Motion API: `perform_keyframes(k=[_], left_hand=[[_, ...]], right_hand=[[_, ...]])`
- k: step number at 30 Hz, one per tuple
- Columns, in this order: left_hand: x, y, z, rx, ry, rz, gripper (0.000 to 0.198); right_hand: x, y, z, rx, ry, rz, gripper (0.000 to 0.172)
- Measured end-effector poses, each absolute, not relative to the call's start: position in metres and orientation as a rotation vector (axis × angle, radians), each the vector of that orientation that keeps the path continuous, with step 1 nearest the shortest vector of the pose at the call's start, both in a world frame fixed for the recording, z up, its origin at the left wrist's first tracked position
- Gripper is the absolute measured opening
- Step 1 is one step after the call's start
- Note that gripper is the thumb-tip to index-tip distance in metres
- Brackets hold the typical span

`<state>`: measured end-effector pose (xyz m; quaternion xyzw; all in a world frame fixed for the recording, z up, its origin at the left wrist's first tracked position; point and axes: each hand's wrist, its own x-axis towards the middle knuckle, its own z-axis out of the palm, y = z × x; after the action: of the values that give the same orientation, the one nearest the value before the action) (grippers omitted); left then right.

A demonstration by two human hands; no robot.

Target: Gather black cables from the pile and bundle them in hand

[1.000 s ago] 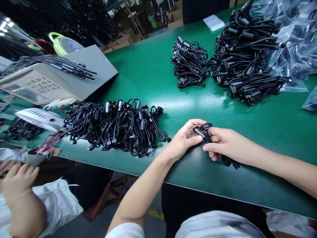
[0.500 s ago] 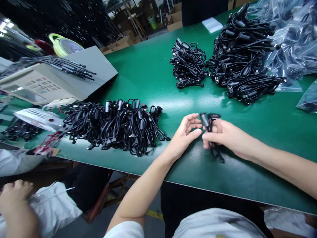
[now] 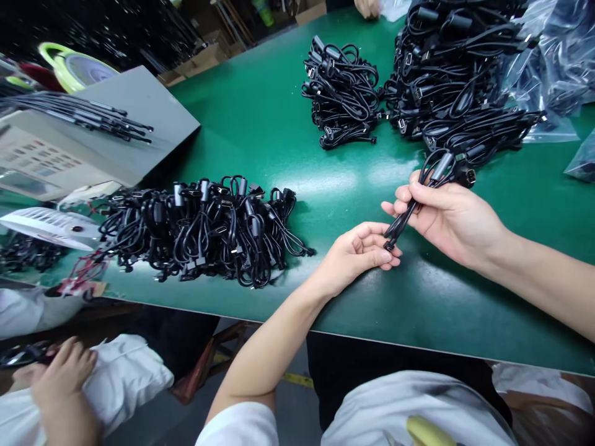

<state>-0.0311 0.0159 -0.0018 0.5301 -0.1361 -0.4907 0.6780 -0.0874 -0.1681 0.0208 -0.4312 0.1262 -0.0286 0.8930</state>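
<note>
A folded black cable [image 3: 440, 168] with a cylindrical bead and a connector plug is gripped in my right hand [image 3: 458, 214], tilted so that its lower end points down to the left. That end reaches my left hand [image 3: 367, 251], whose thumb and fingers close around the small tip. To the left lies a long heap of similar black cables [image 3: 232, 229] along the table's near edge. Beyond my hands sit a smaller cable pile [image 3: 341, 93] and a larger stack of cable bundles [image 3: 458, 80].
Clear plastic bags [image 3: 548, 80] lie on the green table [image 3: 246, 124] at the far right. A grey box-shaped instrument [image 3: 139, 118] carries several black leads [image 3: 93, 114] at the left. A white fan [image 3: 51, 226] stands before it. A co-worker's hand [image 3: 65, 371] shows at lower left, another [image 3: 367, 7] at the far edge.
My right hand has raised and turned the cable, bringing its connector end up and right. My left hand, apart from it before, now holds the lower end. A co-worker's hand appears at the far edge.
</note>
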Motion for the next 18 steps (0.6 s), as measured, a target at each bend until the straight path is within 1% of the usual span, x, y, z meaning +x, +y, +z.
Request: perform_keyframes(k=[9, 11, 13, 16, 18], left_hand=[[-0.029, 0.014, -0.003, 1.191, -0.296, -1.127, 0.043], [-0.031, 0.010, -0.005, 1.218, -0.342, -1.124, 0.041], [-0.035, 0.009, -0.006, 1.279, -0.471, -1.096, 0.038], [-0.042, 0.019, -0.004, 1.527, -0.731, -0.872, 0.035], [-0.046, 0.040, 0.003, 1.795, -0.765, -0.535, 0.032]], right_hand=[[-0.086, -0.169, 0.018, -0.874, 0.315, -0.036, 0.011], [-0.085, -0.170, 0.020, -0.882, 0.330, -0.002, 0.010], [-0.084, -0.171, 0.022, -0.942, 0.374, 0.012, 0.015], [-0.081, -0.176, 0.018, -1.135, 0.517, 0.038, 0.026], [-0.078, -0.179, 0.009, -1.257, 0.557, 0.119, 0.027]])
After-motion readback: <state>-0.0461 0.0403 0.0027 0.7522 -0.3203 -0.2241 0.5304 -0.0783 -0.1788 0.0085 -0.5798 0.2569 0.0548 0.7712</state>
